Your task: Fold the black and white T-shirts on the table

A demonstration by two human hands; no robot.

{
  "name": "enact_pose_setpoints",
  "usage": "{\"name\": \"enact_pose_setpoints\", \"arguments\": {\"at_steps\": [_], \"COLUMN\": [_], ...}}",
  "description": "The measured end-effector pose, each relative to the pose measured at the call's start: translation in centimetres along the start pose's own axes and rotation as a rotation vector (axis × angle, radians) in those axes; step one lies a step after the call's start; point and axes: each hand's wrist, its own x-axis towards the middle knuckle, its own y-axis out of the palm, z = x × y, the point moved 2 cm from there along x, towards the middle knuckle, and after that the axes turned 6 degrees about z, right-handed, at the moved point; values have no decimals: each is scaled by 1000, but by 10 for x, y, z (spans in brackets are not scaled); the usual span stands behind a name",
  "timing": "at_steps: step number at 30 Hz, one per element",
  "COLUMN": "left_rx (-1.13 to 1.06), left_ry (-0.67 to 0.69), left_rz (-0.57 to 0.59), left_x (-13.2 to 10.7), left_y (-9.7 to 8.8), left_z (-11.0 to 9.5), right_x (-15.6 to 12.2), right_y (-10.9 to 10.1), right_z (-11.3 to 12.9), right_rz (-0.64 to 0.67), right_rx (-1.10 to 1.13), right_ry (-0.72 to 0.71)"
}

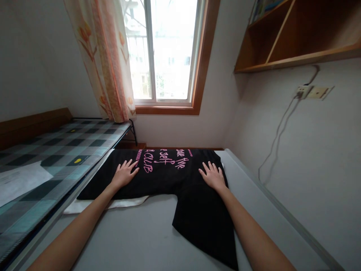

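A black T-shirt (pixel 160 184) with pink lettering lies spread sideways on the pale table (pixel 135 237). One sleeve points toward me at the right; the shirt's far part runs to the table's back edge. Flat on the cloth near the lower part of the shirt rests my left hand (pixel 124 174), fingers spread. My right hand (pixel 213 175) also lies open on the fabric, close to the shoulder and collar end. From under the black shirt, a strip of white cloth (pixel 128 203) shows along the near left side. Neither hand grips anything.
To the left stands a bed with a checked mattress (pixel 93 141) and white paper (pixel 22 180) on it. A floral curtain (pixel 108 67) hangs beside the window (pixel 172 52). At the right are a wooden wall shelf (pixel 296 56) and a cable (pixel 278 133) from a socket.
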Motion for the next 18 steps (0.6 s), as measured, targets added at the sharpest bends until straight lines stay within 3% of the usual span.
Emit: {"name": "enact_pose_setpoints", "arguments": {"at_steps": [10, 14, 18], "left_rx": [17, 10, 8], "left_ry": [82, 55, -13], "left_rz": [-48, -59, -38], "left_x": [-3, -5, -6], "left_y": [-8, -7, -4], "left_z": [12, 15, 14], "right_x": [16, 16, 12], "right_y": [-7, -1, 3], "right_z": [-24, -27, -24], "right_rz": [-194, -140, -102], "right_rx": [131, 66, 37], "right_ry": [-132, -135, -19]}}
